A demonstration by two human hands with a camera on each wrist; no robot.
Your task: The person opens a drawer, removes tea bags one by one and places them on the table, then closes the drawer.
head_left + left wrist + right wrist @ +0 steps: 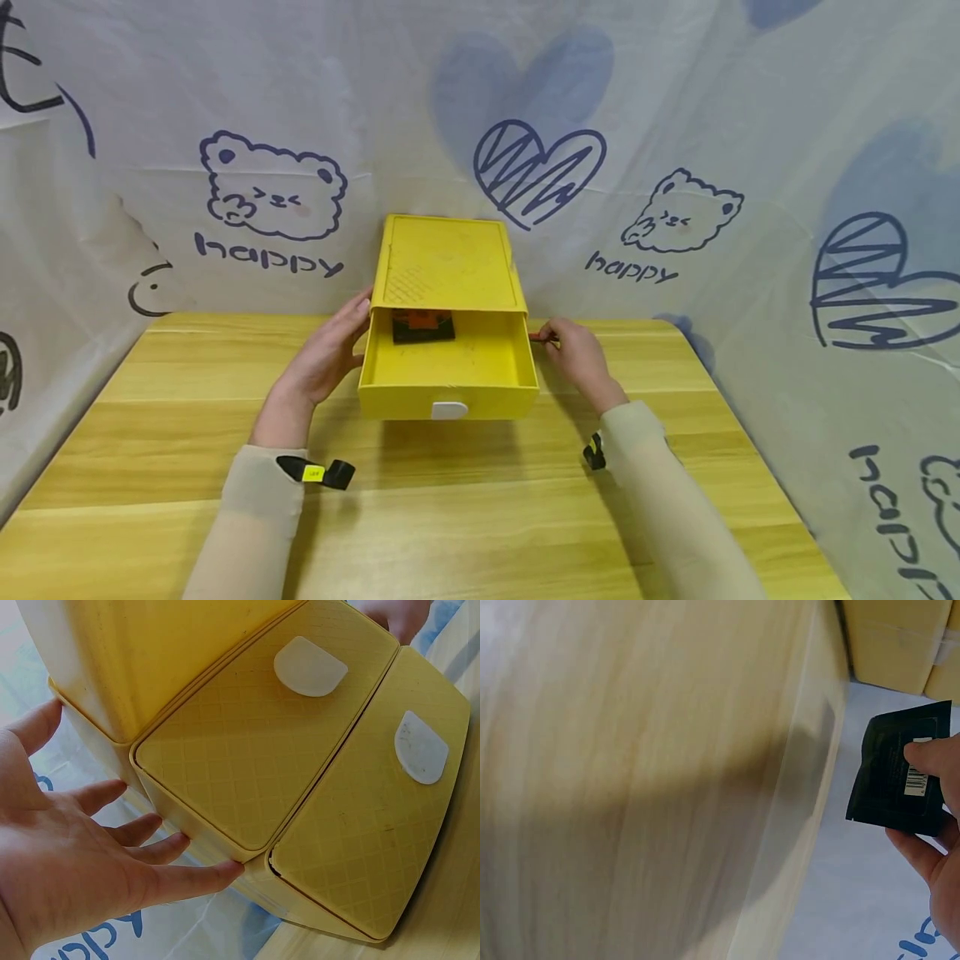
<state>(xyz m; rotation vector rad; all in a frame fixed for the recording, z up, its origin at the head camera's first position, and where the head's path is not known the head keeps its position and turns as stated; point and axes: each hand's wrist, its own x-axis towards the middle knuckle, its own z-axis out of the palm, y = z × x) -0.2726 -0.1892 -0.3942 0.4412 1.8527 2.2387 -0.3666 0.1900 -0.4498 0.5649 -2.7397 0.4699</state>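
Note:
A yellow drawer cabinet (453, 260) stands on the table with its top drawer (480, 360) pulled out. Inside that drawer, towards the back left, lies a dark packet (424, 328) with an orange-red patch. My left hand (326, 358) rests against the cabinet's left side, fingers spread and fairly straight, as the left wrist view confirms. On the cabinet's right, my right hand (581, 354) pinches a small black sachet (889, 772) between thumb and fingers. A barcode label shows on the sachet's face, and it is held beside the cabinet, outside the drawer.
Below the pulled-out drawer are two shut drawers with white tabs, the upper tab (310, 666) and the lower tab (421, 748). The wooden tabletop (450, 517) extends in front. A printed cloth (420, 108) hangs behind and at both sides.

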